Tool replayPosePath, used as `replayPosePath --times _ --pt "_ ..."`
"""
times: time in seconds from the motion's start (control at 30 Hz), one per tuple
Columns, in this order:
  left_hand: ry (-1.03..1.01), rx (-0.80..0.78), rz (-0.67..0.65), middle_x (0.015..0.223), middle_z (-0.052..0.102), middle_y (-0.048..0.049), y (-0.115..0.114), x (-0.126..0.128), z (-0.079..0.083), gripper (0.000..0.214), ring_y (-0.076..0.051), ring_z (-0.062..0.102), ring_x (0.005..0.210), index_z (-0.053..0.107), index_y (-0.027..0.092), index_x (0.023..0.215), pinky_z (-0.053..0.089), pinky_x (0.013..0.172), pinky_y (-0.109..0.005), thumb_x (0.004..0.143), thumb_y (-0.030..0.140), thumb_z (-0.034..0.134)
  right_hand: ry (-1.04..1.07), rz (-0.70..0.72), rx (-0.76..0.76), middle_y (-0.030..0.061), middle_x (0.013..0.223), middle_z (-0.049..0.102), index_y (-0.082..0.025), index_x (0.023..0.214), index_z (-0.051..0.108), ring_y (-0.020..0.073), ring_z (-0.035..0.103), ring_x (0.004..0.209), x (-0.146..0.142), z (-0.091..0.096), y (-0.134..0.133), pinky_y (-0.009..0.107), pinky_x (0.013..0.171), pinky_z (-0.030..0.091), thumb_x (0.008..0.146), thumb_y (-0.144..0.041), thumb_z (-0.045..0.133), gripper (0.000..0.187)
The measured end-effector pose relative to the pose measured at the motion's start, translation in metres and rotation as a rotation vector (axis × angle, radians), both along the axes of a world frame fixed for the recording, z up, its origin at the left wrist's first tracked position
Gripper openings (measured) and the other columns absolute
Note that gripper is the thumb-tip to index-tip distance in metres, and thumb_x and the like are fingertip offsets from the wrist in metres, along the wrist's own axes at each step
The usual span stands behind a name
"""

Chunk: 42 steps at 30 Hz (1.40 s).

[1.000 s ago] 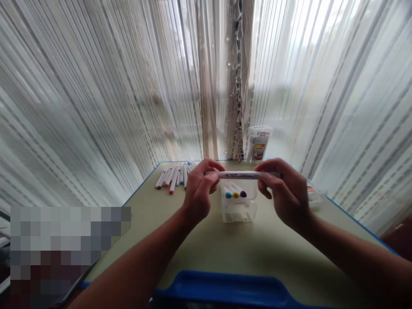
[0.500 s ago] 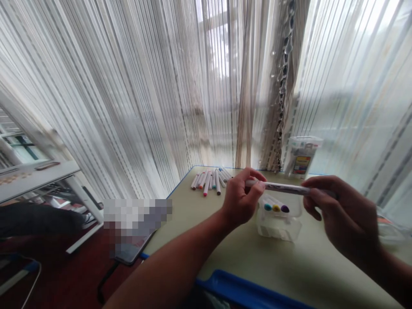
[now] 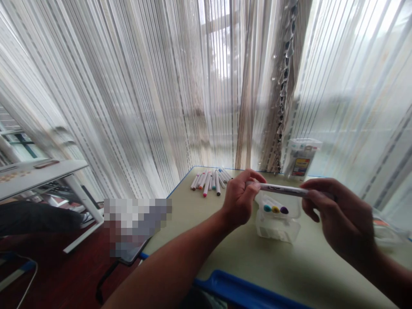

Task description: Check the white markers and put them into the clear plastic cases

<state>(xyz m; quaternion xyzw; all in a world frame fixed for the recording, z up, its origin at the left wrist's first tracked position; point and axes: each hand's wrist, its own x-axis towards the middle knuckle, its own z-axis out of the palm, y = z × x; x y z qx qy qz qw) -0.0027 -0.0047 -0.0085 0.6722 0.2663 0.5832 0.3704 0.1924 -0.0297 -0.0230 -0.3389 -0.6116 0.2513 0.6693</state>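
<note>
Both my hands hold one white marker [image 3: 283,189] level above the table. My left hand [image 3: 240,198] pinches its left end and my right hand [image 3: 337,214] grips its right end. Just below the marker stands a clear plastic box [image 3: 278,223] holding three markers with blue, yellow and purple caps [image 3: 274,209]. A row of several loose markers [image 3: 210,180] lies on the pale green table [image 3: 267,266] at the far left corner.
A second clear container with a label [image 3: 301,161] stands at the back by the sheer curtains. A blue tray edge [image 3: 244,292] lies at the table's near side. A clear bag [image 3: 386,227] sits at the right. A white table [image 3: 41,171] stands left.
The view swung left a second ago, so the table and hands sit further right in the picture. Both hands keep hold of the marker over the box; little has moved in the last half second.
</note>
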Motion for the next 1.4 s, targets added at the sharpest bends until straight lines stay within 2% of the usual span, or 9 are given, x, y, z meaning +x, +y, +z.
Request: replayPosePath --times 0.13,0.3,0.47,0.6,0.73,0.9,1.13,1.4 --pt "-0.049 -0.015 -0.055 0.056 0.038 0.0054 0.0 0.0 0.0 0.018 -0.009 0.03 0.05 0.062 0.016 0.086 0.024 0.048 -0.022 0.084 0.028 0.049 -0.003 0.007 -0.002 -0.0021 0.055 0.052 -0.022 0.092 0.066 0.0131 0.045 0.048 -0.001 0.001 0.001 0.026 0.04 0.029 0.093 -0.035 0.063 0.013" --pt "-0.128 -0.026 -0.136 0.054 0.034 0.0067 0.001 0.0 -0.001 0.017 -0.009 0.025 0.049 0.061 0.016 0.085 0.019 0.047 -0.022 0.083 0.026 0.047 -0.015 0.04 0.022 -0.0038 0.054 0.048 -0.021 0.094 0.064 0.0121 0.042 0.047 -0.002 0.002 0.001 0.024 0.041 0.029 0.091 -0.026 0.058 0.008" --pt "-0.145 -0.013 -0.17 0.054 0.034 0.0066 0.005 -0.001 -0.004 0.019 -0.009 0.025 0.049 0.061 0.016 0.086 0.018 0.046 -0.022 0.078 0.024 0.046 0.008 0.118 0.042 -0.0042 0.056 0.049 -0.019 0.096 0.063 0.0118 0.042 0.048 -0.001 0.002 0.002 0.023 0.042 0.03 0.084 -0.018 0.053 0.015" --pt "-0.078 0.0 -0.12 0.057 0.036 0.0066 0.004 -0.003 -0.003 0.018 -0.009 0.027 0.049 0.061 0.016 0.088 0.022 0.048 -0.022 0.077 0.023 0.049 -0.007 0.117 0.06 -0.0053 0.056 0.047 -0.019 0.098 0.061 0.0116 0.04 0.047 -0.002 0.003 0.003 0.023 0.042 0.029 0.082 -0.017 0.053 0.018" --pt "0.024 0.027 -0.024 0.059 0.038 0.007 0.002 -0.005 0.0 0.016 -0.008 0.029 0.05 0.061 0.016 0.09 0.024 0.049 -0.022 0.082 0.027 0.053 -0.059 0.061 0.073 -0.0044 0.061 0.049 -0.019 0.098 0.06 0.0119 0.042 0.05 -0.001 0.003 0.002 0.024 0.045 0.03 0.086 -0.021 0.055 0.013" --pt "0.048 0.025 0.011 0.058 0.037 0.0071 0.001 -0.003 0.002 0.02 -0.008 0.028 0.049 0.062 0.015 0.088 0.022 0.048 -0.021 0.088 0.035 0.057 -0.11 0.014 0.066 -0.0055 0.059 0.046 -0.019 0.099 0.06 0.0116 0.04 0.049 -0.001 0.003 0.002 0.024 0.045 0.028 0.091 -0.027 0.057 0.011" --pt "-0.043 -0.043 -0.03 0.053 0.032 0.0082 0.0 0.001 0.002 0.023 -0.007 0.024 0.047 0.062 0.016 0.084 0.019 0.046 -0.02 0.091 0.036 0.056 -0.045 0.042 0.069 -0.007 0.056 0.044 -0.02 0.094 0.059 0.0099 0.038 0.047 -0.006 0.006 0.001 0.022 0.043 0.028 0.096 -0.029 0.054 0.011" --pt "-0.12 -0.072 -0.054 0.052 0.032 0.0067 -0.005 0.003 0.007 0.024 -0.008 0.025 0.047 0.062 0.015 0.081 0.018 0.045 -0.02 0.09 0.031 0.048 0.06 0.035 0.015 -0.0057 0.053 0.045 -0.02 0.087 0.061 0.0103 0.041 0.046 -0.012 0.013 -0.004 0.021 0.04 0.029 0.093 -0.031 0.052 0.016"
